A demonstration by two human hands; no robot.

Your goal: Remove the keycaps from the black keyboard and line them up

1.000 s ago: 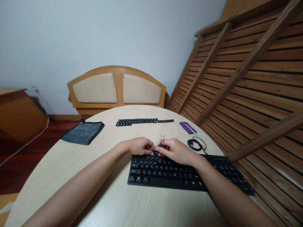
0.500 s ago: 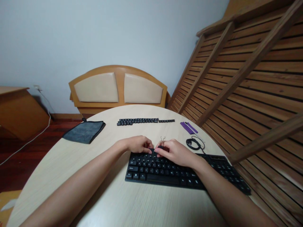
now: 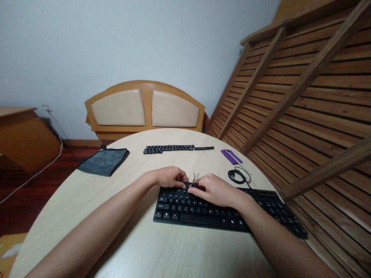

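Observation:
A black keyboard point(image 3: 199, 219) lies near the table's front, slanting down to the right. My left hand point(image 3: 171, 177) grips its far edge, thumb on top and fingers curled behind. Over the upper left keys, my right hand point(image 3: 213, 189) is closed on a keycap puller point(image 3: 194, 185) with a black handle. Its thin bent wire prongs stick up past my fingers. Whether the puller touches a key is hidden. Beyond the hands, loose black keycaps point(image 3: 169, 148) stand in rows on the table.
A folded grey cloth point(image 3: 101, 162) lies at the left of the round pale table point(image 3: 127, 251). Purple cloth strips point(image 3: 230, 156) with a thin light tool and a coiled black cable point(image 3: 237, 177) are on the right. A slatted wooden frame point(image 3: 313, 96) leans along the right side.
My right hand has turned slightly, and the puller's wire prongs have shifted a little left and nearer to me. My left hand stays in place on the keyboard's edge.

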